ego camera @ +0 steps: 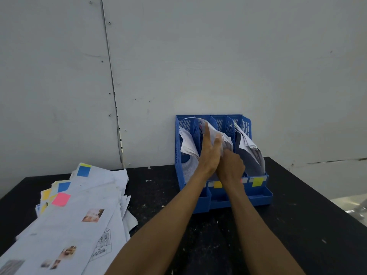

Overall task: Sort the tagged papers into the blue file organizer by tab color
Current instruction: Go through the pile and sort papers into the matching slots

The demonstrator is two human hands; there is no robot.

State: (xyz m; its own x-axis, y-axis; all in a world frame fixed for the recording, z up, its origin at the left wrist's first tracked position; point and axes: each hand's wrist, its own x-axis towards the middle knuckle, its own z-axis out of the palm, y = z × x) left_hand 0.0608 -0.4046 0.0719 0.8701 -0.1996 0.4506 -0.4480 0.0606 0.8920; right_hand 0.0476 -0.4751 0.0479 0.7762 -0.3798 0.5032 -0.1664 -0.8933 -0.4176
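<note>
Left hand (210,153) fingers straight, flat against paper (226,140), likely steadying it. Right hand (231,167) fingers curled, gripping it, feeding middle slot of blue file organizer (260,197).

black table (297,225), grey panelled wall (198,56)

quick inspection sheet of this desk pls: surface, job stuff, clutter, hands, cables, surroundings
surface: black table, flecked with white specks.
job's things: blue organizer against the wall, papers in its slots, yellow labels on its front; paper pile at left with blue, yellow and pink tabs.
clutter: small white scraps on the table.
hands: left hand has straight fingers against a sheet in the organizer; right hand grips that sheet lower down.
cables: nothing seen.
surroundings: grey panelled wall.
</note>
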